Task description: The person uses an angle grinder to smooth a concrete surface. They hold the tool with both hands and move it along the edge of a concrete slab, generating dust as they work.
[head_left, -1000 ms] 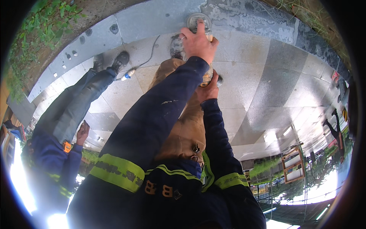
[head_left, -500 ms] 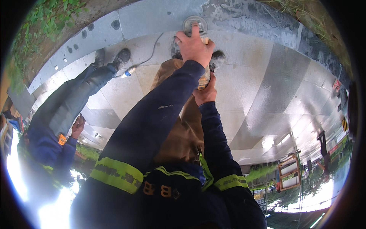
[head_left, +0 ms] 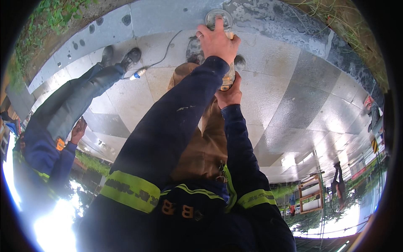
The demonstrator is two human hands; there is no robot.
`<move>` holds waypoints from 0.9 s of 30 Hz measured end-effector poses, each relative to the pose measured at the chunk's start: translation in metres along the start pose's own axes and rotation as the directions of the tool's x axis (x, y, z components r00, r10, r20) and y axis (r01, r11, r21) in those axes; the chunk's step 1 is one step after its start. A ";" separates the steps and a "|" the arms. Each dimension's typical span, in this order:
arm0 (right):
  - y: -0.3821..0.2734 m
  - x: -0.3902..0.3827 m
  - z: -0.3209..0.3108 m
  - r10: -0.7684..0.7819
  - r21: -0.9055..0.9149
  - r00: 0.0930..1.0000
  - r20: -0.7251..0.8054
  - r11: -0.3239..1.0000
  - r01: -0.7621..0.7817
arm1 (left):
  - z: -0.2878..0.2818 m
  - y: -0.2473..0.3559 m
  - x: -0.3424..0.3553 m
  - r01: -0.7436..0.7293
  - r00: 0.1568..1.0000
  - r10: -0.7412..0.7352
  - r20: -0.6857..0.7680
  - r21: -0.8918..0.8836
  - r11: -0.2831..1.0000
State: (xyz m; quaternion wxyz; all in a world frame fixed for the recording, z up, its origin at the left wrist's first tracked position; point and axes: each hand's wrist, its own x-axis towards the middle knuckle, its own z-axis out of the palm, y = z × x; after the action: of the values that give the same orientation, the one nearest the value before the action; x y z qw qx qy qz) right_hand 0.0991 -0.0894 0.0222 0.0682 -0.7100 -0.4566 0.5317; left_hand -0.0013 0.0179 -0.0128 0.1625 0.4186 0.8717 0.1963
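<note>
A yellow and grey angle grinder rests with its round disc over the edge of the grey stone kerb. My left hand grips the front of the tool from above, fingers spread over its head and one finger stretched toward the disc. Behind it, my right hand is wrapped round the rear of the yellow body. Much of the grinder is hidden under my left hand and sleeve. Both my arms are in dark blue sleeves with yellow-green bands.
At the left stands another person in jeans, one hand held low. A dark cable with a blue and white connector lies on the wet paving. Grass and soil border the kerb. A wooden frame stands at far right.
The view has shifted slightly, and the grinder with both my hands sits a little higher and farther right in it. My grip looks the same.
</note>
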 end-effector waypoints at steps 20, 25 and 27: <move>-0.010 -0.002 -0.014 0.166 -0.046 0.986 0.013 0.985 -0.165 | 0.003 0.010 0.001 0.026 0.987 -0.026 0.158 0.005 1.000; -0.001 0.002 -0.005 0.125 -0.017 0.992 -0.011 0.992 -0.125 | 0.003 0.008 0.002 0.012 0.991 -0.014 0.135 0.019 1.000; 0.003 -0.006 -0.003 0.179 0.012 0.984 0.008 0.984 -0.179 | 0.001 0.006 -0.003 -0.007 0.980 -0.008 0.201 0.073 0.997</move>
State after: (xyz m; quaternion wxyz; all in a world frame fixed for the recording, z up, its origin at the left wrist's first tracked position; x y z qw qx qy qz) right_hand 0.1034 -0.0940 0.0264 0.0232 -0.7461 -0.3876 0.5409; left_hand 0.0053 0.0189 -0.0099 0.2345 0.4416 0.8575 0.1209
